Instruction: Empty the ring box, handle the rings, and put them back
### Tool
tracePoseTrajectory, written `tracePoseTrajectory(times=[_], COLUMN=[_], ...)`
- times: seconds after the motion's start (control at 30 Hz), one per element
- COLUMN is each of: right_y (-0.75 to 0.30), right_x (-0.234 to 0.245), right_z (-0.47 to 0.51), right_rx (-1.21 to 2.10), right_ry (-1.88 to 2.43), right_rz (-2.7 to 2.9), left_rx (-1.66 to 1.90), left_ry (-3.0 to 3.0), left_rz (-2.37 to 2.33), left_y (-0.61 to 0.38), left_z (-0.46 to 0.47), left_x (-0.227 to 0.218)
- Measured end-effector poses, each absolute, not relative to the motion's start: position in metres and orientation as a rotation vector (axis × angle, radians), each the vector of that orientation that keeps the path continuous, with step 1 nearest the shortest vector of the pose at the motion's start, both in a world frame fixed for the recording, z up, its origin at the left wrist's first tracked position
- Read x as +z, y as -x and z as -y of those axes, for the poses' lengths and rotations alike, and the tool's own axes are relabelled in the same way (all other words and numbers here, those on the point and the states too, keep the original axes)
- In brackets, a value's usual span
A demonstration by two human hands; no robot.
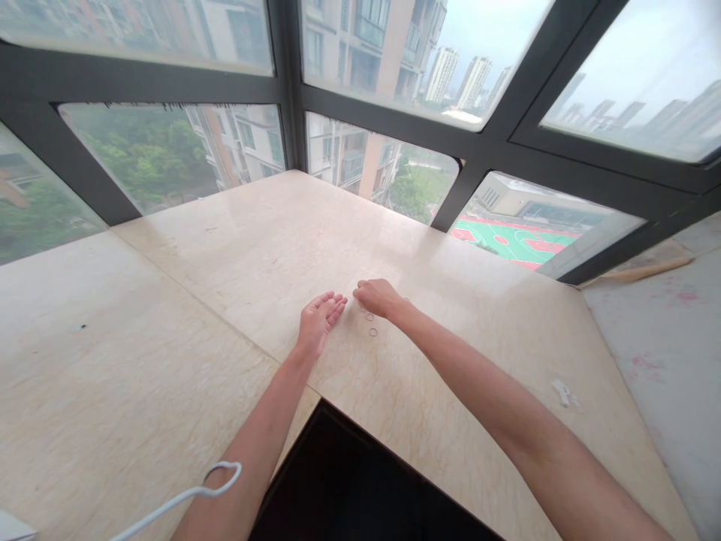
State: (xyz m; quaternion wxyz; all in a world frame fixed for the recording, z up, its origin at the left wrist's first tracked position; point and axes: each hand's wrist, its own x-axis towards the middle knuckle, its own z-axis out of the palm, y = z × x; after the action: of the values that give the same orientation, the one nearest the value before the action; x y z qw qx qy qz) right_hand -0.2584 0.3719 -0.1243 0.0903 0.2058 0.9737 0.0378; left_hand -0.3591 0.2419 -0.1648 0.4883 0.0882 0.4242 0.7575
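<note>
Thin rings (373,335), pinkish: lying on the pale stone surface (225,285), near side of the right hand (379,297). Outlines round, alike in every direction; the row they form runs from beneath the right hand's fingers toward the near edge, slanting slightly rightward. Count: two distinct, at least one more partly seen at the fingers; exact total cannot be told.

Right hand, one: palm down, fingers curled inward and directed left, above the head of the row. Whether the fingertips meet, or pinch a ring, cannot be told.

Left hand, one: palm turned up, fingers loosely extended toward the right hand, a narrow gap between the two. Nothing visible in its grasp.

White cable (169,502), one: looped end at the left forearm. White scraps (562,392), a small group: far right, well apart from the rings; number unclear. Dark speck (82,327), one: far left.

Edges: black panel (360,481) at the near side, its corner pointing up between the forearms; dark window frame (293,135) along the far side; patterned wall (647,338) at right. Room for moving: stone extends beyond both hands, and widely leftward.
</note>
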Motion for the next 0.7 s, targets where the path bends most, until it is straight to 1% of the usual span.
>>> tracePoseTrajectory(times=[0.17, 0.33, 0.37, 0.4, 0.5, 0.53, 0.57, 0.6, 0.7], right_y=[0.262, 0.248, 0.244, 0.240, 0.230, 0.228, 0.226, 0.224, 0.220], right_x=[-0.124, -0.135, -0.138, -0.140, -0.146, -0.146, -0.146, -0.146, -0.144], right_z=[-0.378, -0.375, -0.373, -0.370, -0.358, -0.354, -0.349, -0.346, -0.336], right_rx=[0.033, -0.197, -0.320, -0.520, -1.409, -1.650, -1.786, -1.850, -1.784], right_ry=[-0.537, -0.614, -0.665, -0.734, -0.911, -0.918, -0.907, -0.899, -0.904], right_rz=[-2.946, -3.086, -3.122, -3.147, -3.008, -2.912, -2.843, -2.806, -2.862], left_rx=[1.794, 1.782, 1.782, 1.779, 1.745, 1.724, 1.698, 1.673, 1.621], left_ry=[-0.164, -0.174, -0.166, -0.157, -0.132, -0.126, -0.121, -0.119, -0.131], left_rz=[-0.945, -0.930, -0.921, -0.910, -0.849, -0.819, -0.786, -0.753, -0.704], left_y=[0.357, 0.355, 0.355, 0.356, 0.355, 0.353, 0.351, 0.350, 0.345], left_z=[-0.233, -0.229, -0.229, -0.230, -0.230, -0.230, -0.230, -0.230, -0.230], left_x=[-0.164, -0.164, -0.164, -0.164, -0.163, -0.163, -0.163, -0.163, -0.166])
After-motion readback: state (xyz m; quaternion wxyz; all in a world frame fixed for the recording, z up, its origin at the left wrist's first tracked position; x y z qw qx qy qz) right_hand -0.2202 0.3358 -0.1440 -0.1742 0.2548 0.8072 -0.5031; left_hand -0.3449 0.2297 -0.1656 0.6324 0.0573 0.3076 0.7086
